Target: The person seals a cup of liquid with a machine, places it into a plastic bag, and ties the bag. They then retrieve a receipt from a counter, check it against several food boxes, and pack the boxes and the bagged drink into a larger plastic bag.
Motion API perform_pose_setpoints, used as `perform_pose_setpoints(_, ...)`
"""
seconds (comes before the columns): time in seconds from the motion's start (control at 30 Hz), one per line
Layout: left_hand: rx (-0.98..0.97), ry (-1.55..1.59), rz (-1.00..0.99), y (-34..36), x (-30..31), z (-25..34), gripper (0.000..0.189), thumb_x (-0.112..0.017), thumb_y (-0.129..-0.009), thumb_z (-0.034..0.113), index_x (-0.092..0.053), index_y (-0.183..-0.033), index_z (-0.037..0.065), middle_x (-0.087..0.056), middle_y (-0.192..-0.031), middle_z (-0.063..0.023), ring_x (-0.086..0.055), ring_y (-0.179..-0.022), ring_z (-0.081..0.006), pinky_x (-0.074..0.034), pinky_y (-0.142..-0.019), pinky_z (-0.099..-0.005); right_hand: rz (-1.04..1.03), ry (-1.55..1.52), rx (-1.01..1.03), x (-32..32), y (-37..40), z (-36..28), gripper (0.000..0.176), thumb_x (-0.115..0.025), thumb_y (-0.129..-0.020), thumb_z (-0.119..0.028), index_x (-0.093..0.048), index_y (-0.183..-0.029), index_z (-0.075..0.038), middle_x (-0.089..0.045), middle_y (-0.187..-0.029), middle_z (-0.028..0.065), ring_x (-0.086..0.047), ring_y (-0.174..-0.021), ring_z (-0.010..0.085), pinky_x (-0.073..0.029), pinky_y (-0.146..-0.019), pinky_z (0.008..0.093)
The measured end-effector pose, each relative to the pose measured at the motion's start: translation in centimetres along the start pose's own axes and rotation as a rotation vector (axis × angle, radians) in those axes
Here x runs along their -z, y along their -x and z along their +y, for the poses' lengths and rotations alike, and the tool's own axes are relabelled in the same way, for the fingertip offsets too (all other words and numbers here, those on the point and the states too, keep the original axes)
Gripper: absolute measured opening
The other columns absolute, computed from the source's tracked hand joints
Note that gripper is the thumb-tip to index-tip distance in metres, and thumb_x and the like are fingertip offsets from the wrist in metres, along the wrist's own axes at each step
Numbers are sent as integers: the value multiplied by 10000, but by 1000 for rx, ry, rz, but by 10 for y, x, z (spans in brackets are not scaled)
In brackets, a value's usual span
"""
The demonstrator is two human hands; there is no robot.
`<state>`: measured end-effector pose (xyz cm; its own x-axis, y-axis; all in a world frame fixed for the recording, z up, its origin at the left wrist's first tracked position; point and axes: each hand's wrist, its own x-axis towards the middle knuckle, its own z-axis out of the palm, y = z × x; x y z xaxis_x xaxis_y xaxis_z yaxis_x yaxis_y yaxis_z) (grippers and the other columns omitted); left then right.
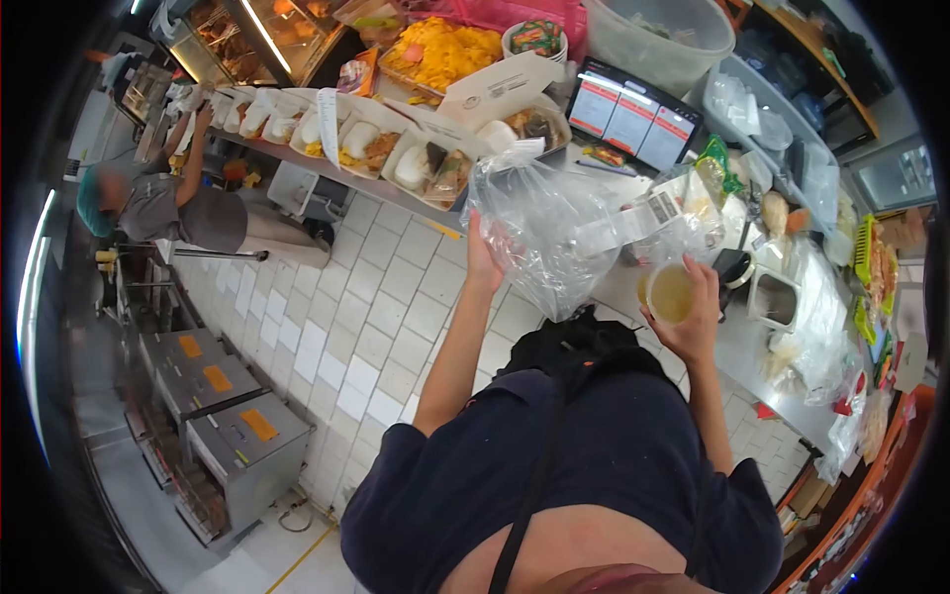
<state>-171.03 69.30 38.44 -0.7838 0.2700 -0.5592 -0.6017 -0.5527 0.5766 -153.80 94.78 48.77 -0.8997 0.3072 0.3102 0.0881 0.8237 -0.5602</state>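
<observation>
Lit brightly and evenly from overhead. Bent hard by a fisheye lens, blackened round the edges. Streaked with glare across the clear plastic bag (549, 233), glowing at the tube light (265, 36) in the display cabinet (213, 45). Blurred softly at the far co-worker (158, 203).

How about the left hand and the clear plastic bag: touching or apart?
Touching. The head view shows the left hand gripping the clear plastic bag at its side; the right hand holds a cup.
</observation>
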Motion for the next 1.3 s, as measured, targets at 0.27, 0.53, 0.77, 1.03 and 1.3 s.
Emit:
perform_pose_setpoints(0.27, -158, 45, -80, -18, 10, -18, 515, -327, -868, 579, -473, -1091, 138, -480, -877, -28, -476, -847, -174, -432, -750, -402, -156, -337, 446, -142, -85, -63, 694, -750, -545, -232, -466, -1163, -94, -475, -1070, 185, -491, -989, 336, -424, -811, 404)
perform_pose_setpoints(0.53, -838, -1170, 478, -9, 39, 0, 392, -433, -912, 342, -532, -1154, 51, -488, -864, -80, -474, -803, -211, -413, -722, -328, -164, 15, 452, -139, -97, -31, 822, -752, -516, -209, -405, -1262, -192, -366, -1265, 164, -360, -1164, 339, -301, -950, 479)
perform_pose_setpoints(0.77, -985, -1249, 470, 30, -22, 58, 250, -512, -885, 204, -625, -961, -5, -486, -727, -86, -487, -673, -212, -403, -651, -323, -461, -35, -81, -134, -122, 35, 454, -637, -705, -200, -535, -1140, -118, -567, -1034, 127, -540, -979, 253, -445, -776, 360)
perform_pose_setpoints(1.03, -1010, -750, 75, 103, -104, 133, 347, -543, -863, 116, -487, -1175, -26, -563, -697, -7, -479, -629, -37, -385, -576, -185, -100, -834, 26, -18, -162, -9, 237, -487, -839, -86, -573, -1039, 5, -602, -956, 47, -524, -831, 114, -402, -764, 248)
perform_pose_setpoints(1.3, -980, -797, -227, 93, -92, 112, 527, -591, -817, 101, -354, -1276, -4, -571, -782, -43, -541, -764, -110, -409, -769, -239, -445, -1437, -302, -20, -152, -9, 229, -486, -822, -156, -531, -1018, -47, -571, -980, 37, -540, -952, 154, -410, -848, 327)
